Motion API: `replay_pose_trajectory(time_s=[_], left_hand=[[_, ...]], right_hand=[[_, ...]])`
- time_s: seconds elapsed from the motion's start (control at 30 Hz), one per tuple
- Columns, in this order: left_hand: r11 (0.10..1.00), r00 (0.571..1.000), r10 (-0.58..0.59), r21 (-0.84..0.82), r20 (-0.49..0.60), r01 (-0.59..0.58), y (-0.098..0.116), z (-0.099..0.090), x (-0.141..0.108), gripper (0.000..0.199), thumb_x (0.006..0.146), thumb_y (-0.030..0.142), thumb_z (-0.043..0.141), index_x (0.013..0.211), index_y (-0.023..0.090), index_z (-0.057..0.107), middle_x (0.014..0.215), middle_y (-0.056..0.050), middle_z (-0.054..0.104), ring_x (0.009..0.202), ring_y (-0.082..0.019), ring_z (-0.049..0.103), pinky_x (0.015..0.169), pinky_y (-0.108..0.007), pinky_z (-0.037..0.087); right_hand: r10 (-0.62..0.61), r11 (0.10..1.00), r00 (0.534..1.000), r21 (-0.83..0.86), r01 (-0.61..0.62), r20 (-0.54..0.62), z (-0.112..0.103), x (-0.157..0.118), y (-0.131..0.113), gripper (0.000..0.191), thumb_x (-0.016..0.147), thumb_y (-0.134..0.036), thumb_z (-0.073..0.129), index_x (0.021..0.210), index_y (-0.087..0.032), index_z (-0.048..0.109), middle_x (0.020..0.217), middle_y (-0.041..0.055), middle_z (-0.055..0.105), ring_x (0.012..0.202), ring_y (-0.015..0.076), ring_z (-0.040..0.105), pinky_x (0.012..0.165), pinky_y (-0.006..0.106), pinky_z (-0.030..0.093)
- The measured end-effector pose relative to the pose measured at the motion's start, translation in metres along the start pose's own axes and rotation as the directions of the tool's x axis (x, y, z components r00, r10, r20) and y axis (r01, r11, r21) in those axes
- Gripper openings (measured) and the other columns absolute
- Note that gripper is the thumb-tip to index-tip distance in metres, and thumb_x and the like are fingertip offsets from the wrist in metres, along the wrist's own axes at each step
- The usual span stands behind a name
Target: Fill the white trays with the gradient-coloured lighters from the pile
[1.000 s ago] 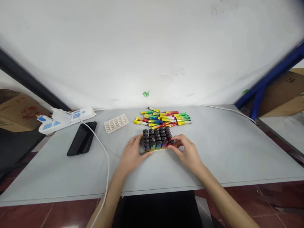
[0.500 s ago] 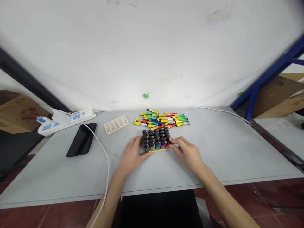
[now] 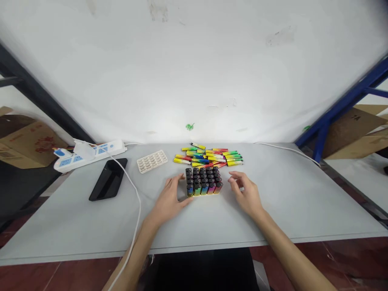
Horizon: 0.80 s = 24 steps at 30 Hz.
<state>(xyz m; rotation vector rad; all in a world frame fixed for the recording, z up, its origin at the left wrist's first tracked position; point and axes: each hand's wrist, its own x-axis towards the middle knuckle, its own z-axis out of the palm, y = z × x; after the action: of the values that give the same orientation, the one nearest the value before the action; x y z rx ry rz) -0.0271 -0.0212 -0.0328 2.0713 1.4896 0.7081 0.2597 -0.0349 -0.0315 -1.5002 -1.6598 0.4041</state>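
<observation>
Upright lighters (image 3: 204,182) with black tops and coloured, shiny bodies stand in close rows in a pale tray (image 3: 206,195) on the table. At the left end of the rows, my left hand (image 3: 169,199) is open, thumb and fingers apart; the thumb tip is at the tray's front left corner and the fingers are beside the back left lighters. My right hand (image 3: 247,194) is off to the right of the rows, fingers loosely bent and apart, holding nothing. Behind the rows lies a loose pile of yellow, red, green and blue lighters (image 3: 209,155).
A white slotted tray (image 3: 152,161) lies left of the pile. Further left are a black phone (image 3: 108,179) and a power strip (image 3: 91,154) with plugs. A white cable (image 3: 138,198) runs over the table and my left forearm. The wall (image 3: 194,72) rises behind.
My right hand has let go of the lighter at the right end of the rows and moved away to the right. My left hand stays at the left end. The camera view has shifted slightly.
</observation>
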Motion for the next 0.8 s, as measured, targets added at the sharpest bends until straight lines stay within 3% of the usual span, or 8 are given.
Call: replay_pose_trajectory(time_s=[0.1, 0.2, 0.37, 0.5, 0.57, 0.67, 0.73, 0.8], left_hand=[[1.000, 0.999, 0.018, -0.006, 0.043, -0.018, 0.001, 0.002, 0.007, 0.103, 0.072, 0.044, 0.079, 0.153, 0.022, 0.020, 0.147, -0.014, 0.044, 0.141, -0.031, 0.036, 0.113, -0.046, 0.035], [1.000, 0.997, 0.020, -0.019, 0.070, -0.018, 0.003, 0.006, 0.014, 0.105, 0.071, 0.043, 0.079, 0.154, 0.022, 0.020, 0.139, -0.014, 0.050, 0.138, -0.032, 0.039, 0.111, -0.046, 0.037], [0.999, 0.997, -0.007, -0.034, 0.072, 0.009, -0.006, -0.004, 0.006, 0.104, 0.070, 0.045, 0.079, 0.154, 0.025, 0.021, 0.138, -0.014, 0.049, 0.134, -0.033, 0.045, 0.108, -0.047, 0.041], [0.998, 0.996, -0.061, -0.027, 0.065, 0.062, -0.027, -0.027, -0.014, 0.099, 0.073, 0.043, 0.077, 0.153, 0.026, 0.022, 0.143, -0.013, 0.044, 0.138, -0.031, 0.042, 0.114, -0.047, 0.035], [0.993, 0.992, -0.114, -0.037, 0.048, 0.115, -0.038, -0.039, -0.026, 0.095, 0.075, 0.042, 0.076, 0.152, 0.026, 0.022, 0.144, -0.013, 0.044, 0.137, -0.032, 0.043, 0.113, -0.048, 0.037], [0.980, 0.981, -0.195, -0.028, 0.024, 0.195, -0.050, -0.054, -0.040, 0.090, 0.077, 0.039, 0.074, 0.151, 0.027, 0.023, 0.141, -0.013, 0.046, 0.134, -0.031, 0.047, 0.112, -0.048, 0.040], [0.971, 0.971, -0.240, -0.013, 0.004, 0.240, -0.055, -0.062, -0.047, 0.089, 0.077, 0.037, 0.074, 0.150, 0.027, 0.024, 0.138, -0.013, 0.048, 0.132, -0.030, 0.050, 0.111, -0.049, 0.041], [0.966, 0.966, -0.258, -0.003, -0.019, 0.258, -0.059, -0.067, -0.052, 0.088, 0.077, 0.036, 0.074, 0.149, 0.025, 0.025, 0.136, -0.014, 0.050, 0.132, -0.030, 0.050, 0.111, -0.049, 0.041]], right_hand=[[0.060, 0.996, 0.997, 0.061, -0.063, 0.042, 0.000, 0.026, 0.001, 0.031, 0.096, -0.045, 0.047, 0.107, -0.021, 0.064, 0.087, 0.0044, 0.070, 0.065, 0.0155, 0.063, 0.064, 0.031, 0.051], [0.058, 0.993, 0.995, 0.095, -0.066, 0.086, 0.004, 0.055, -0.006, 0.033, 0.095, -0.047, 0.047, 0.102, -0.020, 0.065, 0.085, 0.0038, 0.071, 0.064, 0.0160, 0.064, 0.065, 0.032, 0.052], [-0.156, 0.985, 0.961, -0.039, 0.169, 0.227, 0.022, 0.109, -0.046, 0.027, 0.096, -0.040, 0.046, 0.098, -0.023, 0.067, 0.093, 0.0040, 0.074, 0.078, 0.0187, 0.066, 0.070, 0.033, 0.051], [-0.289, 0.916, 0.826, -0.112, 0.385, 0.484, 0.064, 0.147, -0.089, 0.027, 0.092, -0.041, 0.055, 0.109, -0.022, 0.065, 0.104, 0.0060, 0.073, 0.091, 0.0221, 0.067, 0.078, 0.035, 0.051], [-0.351, 0.859, 0.722, -0.103, 0.502, 0.596, 0.097, 0.162, -0.106, 0.037, 0.090, -0.040, 0.060, 0.121, -0.020, 0.061, 0.116, 0.0092, 0.070, 0.104, 0.0246, 0.065, 0.087, 0.037, 0.050], [-0.423, 0.750, 0.550, -0.062, 0.658, 0.720, 0.152, 0.180, -0.125, 0.071, 0.078, -0.042, 0.073, 0.139, -0.015, 0.049, 0.142, 0.0145, 0.054, 0.129, 0.0314, 0.050, 0.104, 0.042, 0.042], [-0.378, 0.730, 0.500, -0.082, 0.679, 0.779, 0.183, 0.187, -0.133, 0.087, 0.070, -0.044, 0.079, 0.144, -0.014, 0.044, 0.149, 0.0164, 0.046, 0.135, 0.0342, 0.044, 0.109, 0.044, 0.037], [-0.338, 0.734, 0.494, -0.104, 0.671, 0.801, 0.202, 0.191, -0.138, 0.083, 0.067, -0.044, 0.081, 0.138, -0.013, 0.051, 0.142, 0.0170, 0.052, 0.128, 0.0348, 0.050, 0.105, 0.044, 0.042]])
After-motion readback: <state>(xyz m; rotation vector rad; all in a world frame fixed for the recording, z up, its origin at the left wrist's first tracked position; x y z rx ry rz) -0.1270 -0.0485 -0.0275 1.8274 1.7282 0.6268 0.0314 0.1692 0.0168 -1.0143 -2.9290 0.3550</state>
